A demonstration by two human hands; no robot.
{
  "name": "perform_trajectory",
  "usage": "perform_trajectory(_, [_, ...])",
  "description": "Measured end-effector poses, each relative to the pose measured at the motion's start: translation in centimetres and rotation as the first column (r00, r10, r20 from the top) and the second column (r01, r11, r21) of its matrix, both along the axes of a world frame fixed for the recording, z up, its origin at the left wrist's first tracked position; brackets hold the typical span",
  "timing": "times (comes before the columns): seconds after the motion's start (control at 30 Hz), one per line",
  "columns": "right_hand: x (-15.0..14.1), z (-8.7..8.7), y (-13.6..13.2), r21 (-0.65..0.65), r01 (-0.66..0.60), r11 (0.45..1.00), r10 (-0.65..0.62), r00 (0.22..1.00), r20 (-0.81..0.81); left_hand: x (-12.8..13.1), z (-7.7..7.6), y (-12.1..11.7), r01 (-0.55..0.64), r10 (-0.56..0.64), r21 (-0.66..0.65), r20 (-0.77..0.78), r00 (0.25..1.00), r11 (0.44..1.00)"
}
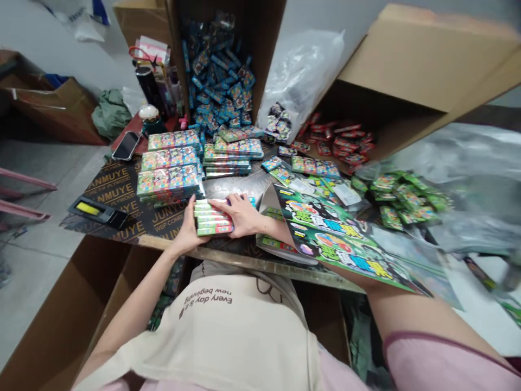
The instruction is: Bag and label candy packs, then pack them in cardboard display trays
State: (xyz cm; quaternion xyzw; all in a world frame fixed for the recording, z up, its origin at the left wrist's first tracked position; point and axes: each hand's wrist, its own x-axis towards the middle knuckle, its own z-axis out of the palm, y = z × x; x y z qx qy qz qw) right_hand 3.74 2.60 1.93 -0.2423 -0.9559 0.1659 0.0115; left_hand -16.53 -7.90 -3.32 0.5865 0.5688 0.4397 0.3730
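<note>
My left hand [188, 225] grips the left end of a small stack of flat green and pink packets [212, 219] on the dark plywood board [118, 195]. My right hand [243, 213] lies over the top and right end of the same stack, fingers curved around it. A large green printed card sheet [337, 239] rests across my right forearm. Just behind the stack stand three piles of colourful packet strips [169, 168].
An open carton of blue packets [217, 76] stands at the back, a tipped carton with red packets [342, 142] at right. Loose green packets [401, 198] lie to the right. A phone [127, 145], a black and yellow tool [97, 212] and bottles [148, 89] are at left.
</note>
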Motion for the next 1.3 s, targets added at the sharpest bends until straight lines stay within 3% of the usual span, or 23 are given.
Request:
perform_trajectory(0.1, [1.7, 3.5, -0.3, -0.262, -0.002, 0.965, -0.054, 0.977, -0.204, -1.4, 4.6, -0.1, 0.061, -0.083, 0.095, 0.241, 0.967, 0.994])
perform_trajectory(0.17, [3.8, 5.9, -0.5, -0.486, -0.115, 0.867, -0.026, 0.961, -0.274, -1.4, 6.0, 1.0, -0.003, -0.045, 0.124, 0.383, 0.923, 0.992])
perform_trajectory(0.23, [6.4, 8.2, -0.6, -0.614, -0.191, 0.766, 0.021, 0.962, -0.274, 0.2, 5.4, 3.0, -0.02, 0.0, 0.048, 0.401, 0.916, 0.999])
perform_trajectory(0.27, [7.8, 9.3, -0.7, -0.622, -0.18, 0.762, 0.028, 0.969, -0.247, 1.6, 4.5, 4.2, -0.001, -0.001, 0.005, 0.343, 0.939, 1.0])
perform_trajectory(0.33, [10.4, 11.0, -0.7, -0.509, -0.054, 0.859, -0.016, 0.991, -0.133, 5.1, 2.1, 6.6, 0.166, -0.16, -0.022, 0.164, 0.973, 0.986])
perform_trajectory(0.4, [12.7, 11.9, -0.6, -0.22, 0.14, 0.965, -0.142, 0.99, 0.004, 8.9, -0.2, 8.7, 0.274, -0.274, 0.014, 0.011, 0.962, 0.962])
perform_trajectory(0.47, [14.6, 11.6, -0.3, 0.12, 0.278, 0.953, -0.288, 0.954, 0.085, 11.9, -1.7, 10.0, 0.292, -0.289, 0.005, -0.127, 0.949, 0.956])
perform_trajectory(0.53, [16.3, 10.2, 0.4, 0.363, 0.338, 0.868, -0.395, 0.914, 0.091, 13.8, -2.4, 10.5, 0.298, -0.301, -0.047, -0.224, 0.927, 0.953])
perform_trajectory(0.63, [18.0, 7.0, 1.4, 0.507, 0.354, 0.786, -0.456, 0.886, 0.088, 14.7, -2.6, 10.2, 0.319, -0.341, -0.12, -0.273, 0.9, 0.94])
perform_trajectory(0.8, [17.7, 3.3, 2.0, 0.423, 0.31, 0.851, -0.393, 0.912, 0.121, 13.3, -2.4, 8.8, 0.369, -0.381, -0.094, -0.229, 0.896, 0.925])
perform_trajectory(0.9, [16.7, 2.8, 1.8, 0.344, 0.285, 0.895, -0.336, 0.936, 0.1, 11.7, -1.6, 7.7, 0.354, -0.357, -0.065, -0.296, 0.886, 0.933])
perform_trajectory(1.0, [16.2, 2.6, 1.9, 0.314, 0.251, 0.916, -0.287, 0.955, 0.071, 10.7, 0.7, 7.0, 0.228, -0.213, 0.018, -0.293, 0.932, 0.973])
perform_trajectory(1.07, [16.2, 2.5, 2.2, 0.293, 0.256, 0.921, -0.287, 0.956, 0.068, 11.2, 2.4, 7.4, 0.14, -0.106, 0.136, -0.232, 0.967, 0.981])
perform_trajectory(1.17, [16.8, 2.4, 2.6, 0.234, 0.266, 0.935, -0.293, 0.952, 0.086, 13.2, 3.8, 8.6, 0.228, -0.157, 0.246, -0.276, 0.948, 0.942])
perform_trajectory(1.23, [17.5, 2.5, 2.8, 0.179, 0.251, 0.951, -0.271, 0.958, 0.091, 14.5, 3.6, 9.2, 0.312, -0.195, 0.246, -0.404, 0.894, 0.918])
perform_trajectory(1.3, [18.5, 2.7, 3.0, 0.159, 0.268, 0.95, -0.277, 0.96, 0.038, 15.3, 2.8, 9.5, 0.319, -0.147, 0.255, -0.524, 0.839, 0.913])
